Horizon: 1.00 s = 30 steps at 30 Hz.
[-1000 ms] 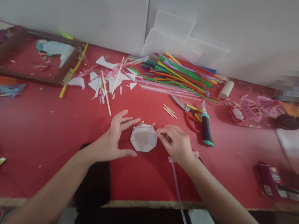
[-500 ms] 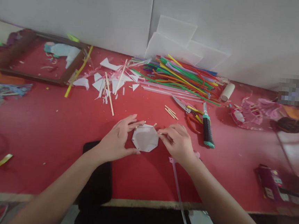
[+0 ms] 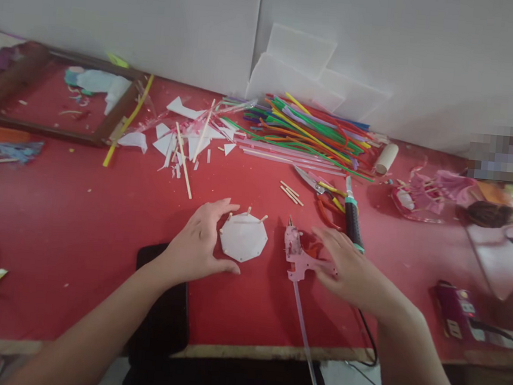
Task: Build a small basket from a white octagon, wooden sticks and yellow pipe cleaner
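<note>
A white octagonal piece (image 3: 243, 239) lies on the red table, with several short wooden pegs standing along its far and left edges. My left hand (image 3: 205, 242) curves round its left side, fingers and thumb spread; whether a fingertip touches a peg is unclear. To the right lies a pink glue gun (image 3: 295, 259), its nozzle pointing away from me and a long clear glue stick (image 3: 305, 328) trailing out of its back. My right hand (image 3: 344, 263) reaches over the gun's handle with fingers stretched out, not wrapped round it.
Beyond the hands are cut wooden sticks (image 3: 291, 192), pliers (image 3: 327, 202), a utility knife (image 3: 353, 219), coloured pipe cleaners (image 3: 311, 128) and white scraps (image 3: 166, 140). A black phone (image 3: 165, 316) lies under my left forearm. A wooden frame (image 3: 46, 129) sits at left, a purple box (image 3: 455, 312) at right.
My right hand has left the edge of the octagonal piece and moved right to the glue gun. Another peg now stands on the piece's far right edge. The left hand stays beside it.
</note>
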Tool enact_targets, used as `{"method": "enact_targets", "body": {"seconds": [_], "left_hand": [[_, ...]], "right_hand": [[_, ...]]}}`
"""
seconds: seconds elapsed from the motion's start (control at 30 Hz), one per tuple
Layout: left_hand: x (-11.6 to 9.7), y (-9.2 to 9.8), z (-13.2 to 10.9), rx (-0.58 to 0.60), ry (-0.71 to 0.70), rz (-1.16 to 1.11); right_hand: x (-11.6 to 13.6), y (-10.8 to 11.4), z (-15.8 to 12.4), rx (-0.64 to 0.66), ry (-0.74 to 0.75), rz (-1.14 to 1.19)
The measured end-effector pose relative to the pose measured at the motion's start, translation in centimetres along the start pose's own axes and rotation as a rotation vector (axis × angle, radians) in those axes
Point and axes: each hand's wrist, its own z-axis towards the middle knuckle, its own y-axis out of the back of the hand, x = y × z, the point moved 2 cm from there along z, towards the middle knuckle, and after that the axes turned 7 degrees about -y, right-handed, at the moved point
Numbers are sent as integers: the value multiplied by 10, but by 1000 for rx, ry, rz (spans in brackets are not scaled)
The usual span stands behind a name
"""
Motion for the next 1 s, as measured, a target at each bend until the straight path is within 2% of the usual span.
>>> {"method": "enact_targets", "body": {"seconds": [0.13,0.27,0.37,0.47,0.53,0.63,0.77,1.0], "left_hand": [[0,1,-1,21,-66,-11],[3,-2,-2,-11,-24,-24],[3,-2,-3,-8,-43,-50],[0,1,-3,-12,-111,-50],[-1,2,-3,-31,-136,-41],[-1,2,-3,-39,-128,-21],[0,1,-2,22,-74,2],[0,1,-1,27,-83,12]], "right_hand": [[5,-9,-11,45,-42,-23],[6,-21,-10,94,-158,-47],[1,-26,-5,-7,-193,-3],[-5,-29,0,-181,-172,192],[-8,-30,2,-221,-197,330],[-6,-28,4,-168,-224,409],[2,-24,5,-63,-206,500],[9,-29,6,-71,-194,563]]}}
